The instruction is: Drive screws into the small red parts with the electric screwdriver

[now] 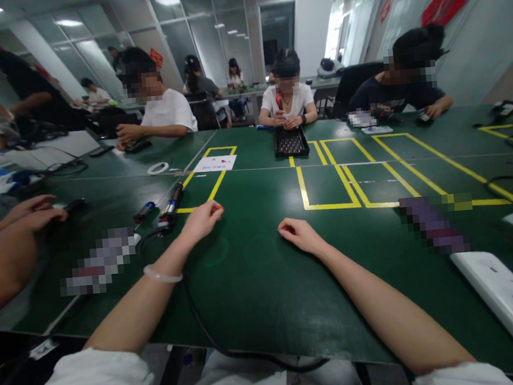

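My left hand (pixel 204 219) rests over the green table (pixel 265 287) with its fingers closed. A small orange thing (pixel 220 208) shows at its fingertips, too small to name. A pale bracelet (pixel 163 274) circles that wrist. To the right, my right hand (pixel 301 235) lies with its fingers curled together; whatever they hold, if anything, is hidden. Just left of my left hand is a dark cylinder with a blue part (pixel 171 205), joined to a black cable (pixel 200 326) that runs down past the table edge. A shorter, similar cylinder (pixel 144 212) lies beside it.
Yellow tape outlines (pixel 332 205) mark the table. Across it, a person handles a red tool above a black tray (pixel 291 142). A labelled paper (pixel 216 163) and a tape ring (pixel 158 168) lie left. A white device (pixel 506 299) sits right. Another person's hands (pixel 38 213) are at left.
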Available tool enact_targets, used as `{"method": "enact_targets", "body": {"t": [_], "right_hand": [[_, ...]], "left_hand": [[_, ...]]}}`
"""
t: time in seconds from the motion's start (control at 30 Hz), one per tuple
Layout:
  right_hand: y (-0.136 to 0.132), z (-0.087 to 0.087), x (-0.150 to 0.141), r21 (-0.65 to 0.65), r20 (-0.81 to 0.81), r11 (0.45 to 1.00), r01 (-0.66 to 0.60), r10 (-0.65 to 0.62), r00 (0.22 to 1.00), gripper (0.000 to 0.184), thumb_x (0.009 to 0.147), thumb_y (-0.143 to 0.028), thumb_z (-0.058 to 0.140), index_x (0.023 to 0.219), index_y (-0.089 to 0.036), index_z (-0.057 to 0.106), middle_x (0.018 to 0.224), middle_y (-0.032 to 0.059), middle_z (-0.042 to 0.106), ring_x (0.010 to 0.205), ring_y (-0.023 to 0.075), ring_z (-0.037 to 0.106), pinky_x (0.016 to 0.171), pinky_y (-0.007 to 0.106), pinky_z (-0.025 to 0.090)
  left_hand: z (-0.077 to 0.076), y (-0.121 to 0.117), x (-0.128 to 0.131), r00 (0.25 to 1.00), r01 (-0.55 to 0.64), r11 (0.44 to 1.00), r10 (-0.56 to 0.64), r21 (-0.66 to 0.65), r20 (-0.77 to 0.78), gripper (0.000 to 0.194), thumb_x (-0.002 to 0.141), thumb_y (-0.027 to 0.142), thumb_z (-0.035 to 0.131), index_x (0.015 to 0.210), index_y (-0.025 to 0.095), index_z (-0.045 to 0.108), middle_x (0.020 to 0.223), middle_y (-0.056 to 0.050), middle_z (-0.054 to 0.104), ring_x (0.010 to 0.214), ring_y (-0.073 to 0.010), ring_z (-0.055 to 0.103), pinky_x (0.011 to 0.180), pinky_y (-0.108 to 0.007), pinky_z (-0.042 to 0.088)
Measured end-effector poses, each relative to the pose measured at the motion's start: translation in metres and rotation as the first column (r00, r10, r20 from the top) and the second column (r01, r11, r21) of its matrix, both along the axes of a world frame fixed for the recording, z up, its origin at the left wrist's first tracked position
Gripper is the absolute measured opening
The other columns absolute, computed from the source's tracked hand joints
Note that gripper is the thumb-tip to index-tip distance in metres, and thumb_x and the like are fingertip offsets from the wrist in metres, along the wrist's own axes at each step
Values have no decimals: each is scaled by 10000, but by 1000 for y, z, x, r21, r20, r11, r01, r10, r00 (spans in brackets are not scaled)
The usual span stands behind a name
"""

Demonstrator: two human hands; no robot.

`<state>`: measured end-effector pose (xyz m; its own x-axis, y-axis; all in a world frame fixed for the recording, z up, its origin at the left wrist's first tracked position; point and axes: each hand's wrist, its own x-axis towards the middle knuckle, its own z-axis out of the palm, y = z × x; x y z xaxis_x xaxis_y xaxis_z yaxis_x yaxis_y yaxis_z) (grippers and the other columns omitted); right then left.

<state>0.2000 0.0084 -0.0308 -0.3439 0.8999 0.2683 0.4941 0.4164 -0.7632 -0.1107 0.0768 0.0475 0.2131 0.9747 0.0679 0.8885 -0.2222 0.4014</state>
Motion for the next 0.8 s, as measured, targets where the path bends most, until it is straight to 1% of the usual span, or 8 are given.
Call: {"method": "enact_targets", "body": {"t": [0.03, 0.1, 0.2, 0.3, 0.4, 0.5, 0.67, 0.8], "right_hand": [[0, 0, 0, -1, -3, 1000, -1, 1, 1000, 139, 881, -262, 522, 862, -174, 627, 724, 2, 622, 635, 125, 538, 604, 227, 385], [-1, 0, 0, -8, -17, 1000, -7, 7, 1000, 130, 882, -262, 520, 871, -176, 617, 720, -2, 613, 635, 124, 540, 608, 228, 390], [-2, 1, 1, -26, -70, 999, -19, 17, 997, 174, 866, -258, 549, 1022, -185, 576, 748, -13, 618, 638, 120, 553, 621, 230, 405], [-2, 1, 1, -43, -110, 997, -60, 55, 992, 285, 856, -276, 579, 1122, -194, 515, 768, -19, 619, 627, 115, 546, 616, 227, 410], [-1, 1, 1, -44, -129, 992, -115, 109, 986, 185, 875, -289, 557, 1029, -190, 531, 781, -8, 618, 631, 113, 535, 612, 226, 407], [-1, 0, 1, -39, -148, 992, -120, 113, 983, 152, 868, -297, 566, 966, -188, 528, 781, -10, 608, 628, 109, 524, 605, 222, 402], [-1, 0, 0, -40, -160, 998, -50, 43, 986, 169, 843, -318, 593, 927, -186, 529, 742, -25, 577, 605, 100, 504, 576, 211, 382], [-1, -1, 0, -48, -156, 998, -33, 25, 987, 169, 827, -312, 609, 914, -187, 535, 730, -26, 575, 604, 102, 509, 580, 215, 389]], "left_hand": [[-3, -4, 21, 978, 138, 989, -129, -45, 165, 324, 891, 392, 464, 1043, 148, 615, 906, -74, 686, 830, -199, 657, 793, -323, 488], [-10, -12, 59, 878, 332, 937, -263, -112, 400, 369, 886, 415, 479, 1081, 138, 625, 899, -66, 677, 779, -169, 644, 757, -307, 493], [-22, -24, 99, 760, 492, 853, -321, -176, 566, 461, 878, 396, 516, 1261, 145, 560, 912, -55, 650, 765, -138, 604, 730, -287, 474], [-33, -33, 116, 681, 579, 782, -311, -228, 663, 619, 873, 343, 546, 1433, 145, 369, 817, -7, 600, 737, -116, 562, 721, -270, 446], [-46, -35, 118, 634, 619, 749, -299, -236, 713, 675, 867, 319, 567, 1459, 124, 307, 756, 23, 555, 723, -109, 543, 731, -267, 427], [-55, -35, 115, 605, 618, 754, -277, -222, 746, 647, 864, 308, 571, 1436, 127, 327, 786, 16, 567, 758, -114, 553, 776, -280, 427], [-57, -36, 112, 601, 551, 803, -193, -227, 776, 349, 857, 266, 556, 1179, 142, 507, 936, -46, 631, 830, -126, 588, 785, -281, 449], [-57, -38, 113, 614, 524, 841, -263, -135, 744, 261, 778, 223, 646, 1010, 145, 557, 996, -63, 622, 913, -152, 599, 796, -283, 466]]}}
